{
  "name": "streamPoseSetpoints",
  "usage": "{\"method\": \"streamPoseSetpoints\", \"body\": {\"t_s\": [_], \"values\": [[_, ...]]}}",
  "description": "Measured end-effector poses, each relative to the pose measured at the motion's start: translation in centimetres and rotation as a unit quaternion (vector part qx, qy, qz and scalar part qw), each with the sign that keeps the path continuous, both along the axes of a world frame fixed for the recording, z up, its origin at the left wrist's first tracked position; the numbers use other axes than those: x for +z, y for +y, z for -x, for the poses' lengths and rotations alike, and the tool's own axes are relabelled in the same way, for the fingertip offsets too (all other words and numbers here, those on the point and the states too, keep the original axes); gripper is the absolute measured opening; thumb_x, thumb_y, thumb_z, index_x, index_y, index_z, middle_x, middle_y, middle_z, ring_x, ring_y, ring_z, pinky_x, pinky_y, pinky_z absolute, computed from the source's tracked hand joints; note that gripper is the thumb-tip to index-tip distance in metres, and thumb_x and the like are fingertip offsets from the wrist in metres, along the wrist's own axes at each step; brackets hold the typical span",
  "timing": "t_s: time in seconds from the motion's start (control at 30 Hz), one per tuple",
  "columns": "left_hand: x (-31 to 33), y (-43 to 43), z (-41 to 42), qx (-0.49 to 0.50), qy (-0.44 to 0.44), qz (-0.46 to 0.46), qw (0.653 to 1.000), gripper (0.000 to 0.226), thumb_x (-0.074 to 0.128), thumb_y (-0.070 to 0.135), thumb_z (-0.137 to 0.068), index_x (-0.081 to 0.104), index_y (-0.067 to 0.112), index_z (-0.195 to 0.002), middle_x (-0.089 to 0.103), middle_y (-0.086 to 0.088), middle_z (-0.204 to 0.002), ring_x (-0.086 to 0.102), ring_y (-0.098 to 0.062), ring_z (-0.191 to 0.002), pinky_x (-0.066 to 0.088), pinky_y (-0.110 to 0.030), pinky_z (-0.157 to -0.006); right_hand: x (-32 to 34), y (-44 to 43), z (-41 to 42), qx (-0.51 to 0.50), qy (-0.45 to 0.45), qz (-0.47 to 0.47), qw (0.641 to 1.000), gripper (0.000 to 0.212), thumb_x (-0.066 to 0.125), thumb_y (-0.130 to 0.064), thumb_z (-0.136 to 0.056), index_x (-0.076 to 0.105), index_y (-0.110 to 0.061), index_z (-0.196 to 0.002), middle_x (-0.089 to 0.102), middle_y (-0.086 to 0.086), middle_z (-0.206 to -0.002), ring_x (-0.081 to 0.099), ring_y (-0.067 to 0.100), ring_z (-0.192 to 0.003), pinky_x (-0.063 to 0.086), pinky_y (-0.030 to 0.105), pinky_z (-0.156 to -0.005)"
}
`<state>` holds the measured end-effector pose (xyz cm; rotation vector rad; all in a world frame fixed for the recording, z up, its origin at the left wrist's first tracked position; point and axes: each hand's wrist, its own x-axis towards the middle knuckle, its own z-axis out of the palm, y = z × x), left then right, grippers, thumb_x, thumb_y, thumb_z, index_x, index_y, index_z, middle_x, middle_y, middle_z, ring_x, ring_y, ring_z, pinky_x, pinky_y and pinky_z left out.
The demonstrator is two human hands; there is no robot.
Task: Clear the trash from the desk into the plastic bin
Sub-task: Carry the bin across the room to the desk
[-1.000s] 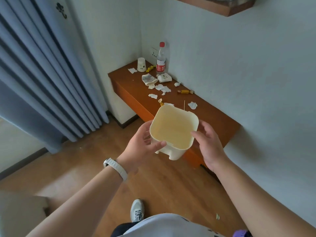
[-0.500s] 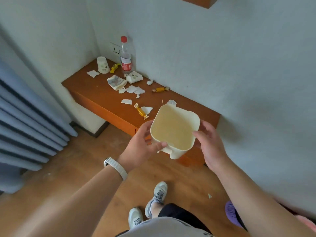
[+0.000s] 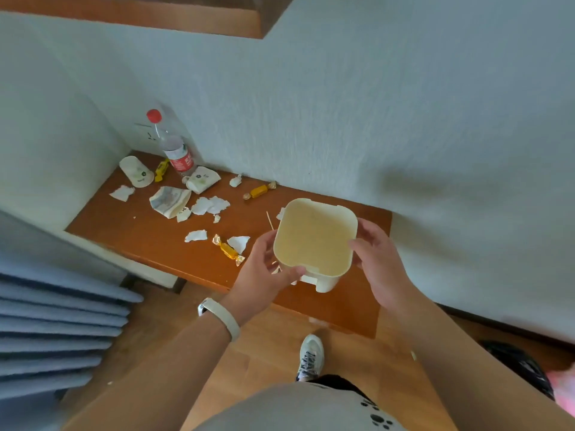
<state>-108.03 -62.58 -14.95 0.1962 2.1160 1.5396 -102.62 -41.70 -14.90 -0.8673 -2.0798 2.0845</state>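
Note:
I hold a cream plastic bin (image 3: 314, 241) with both hands above the right half of the brown desk (image 3: 149, 237); its inside looks empty. My left hand (image 3: 264, 272) grips its left wall, my right hand (image 3: 378, 262) its right wall. Trash lies across the desk: torn paper scraps (image 3: 210, 205), crushed paper cups (image 3: 169, 199) (image 3: 202, 180), an overturned paper cup (image 3: 136, 171), yellow-wrapped candies (image 3: 228, 250) (image 3: 259, 190) (image 3: 161, 170), a toothpick (image 3: 269, 219) and a red-capped plastic bottle (image 3: 174, 150) at the back.
The desk sits in a corner against grey walls. Blue curtains (image 3: 56, 331) hang at the left over a wooden floor. My shoe (image 3: 309, 356) stands just before the desk. A wooden shelf (image 3: 186, 20) is mounted high on the wall.
I have stepped closer to the desk and my view has tilted down over it. The bin, still held in both hands, now hovers above the desk's right half.

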Motion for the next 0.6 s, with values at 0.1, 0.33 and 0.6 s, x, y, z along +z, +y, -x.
{"method": "streamPoseSetpoints", "body": {"t_s": [0.1,0.33,0.6], "values": [[-0.2,2.2,2.1,-0.016,-0.009,0.0,1.0,0.075,0.082,0.041,-0.073,0.036,0.042,-0.132,0.054,0.023,-0.127,0.056,-0.009,-0.118,0.051,-0.035,-0.098,-0.2,2.2,1.2,-0.005,0.002,0.005,1.0,0.038,0.058,-0.013,-0.091,0.057,-0.043,-0.113,0.064,-0.015,-0.113,0.062,0.01,-0.105,0.054,0.04,-0.091],[-0.9,5.5,4.5,-0.069,-0.007,0.005,0.998,0.075,0.081,0.036,-0.077,0.031,0.044,-0.131,0.051,0.025,-0.127,0.056,-0.007,-0.119,0.05,-0.027,-0.097,-0.8,5.1,3.1,-0.019,-0.001,-0.011,1.0,0.042,0.059,-0.018,-0.084,0.058,-0.038,-0.121,0.065,-0.016,-0.116,0.062,0.009,-0.108,0.054,0.043,-0.092],[-3.1,8.2,7.5,-0.133,-0.008,0.015,0.991,0.081,0.084,0.033,-0.074,0.034,0.037,-0.137,0.052,0.015,-0.131,0.055,-0.013,-0.12,0.05,-0.037,-0.099,-2.9,7.2,4.1,-0.051,-0.037,-0.025,0.998,0.043,0.056,-0.018,-0.086,0.056,-0.036,-0.125,0.065,-0.018,-0.116,0.061,0.003,-0.108,0.054,0.043,-0.093]]}}
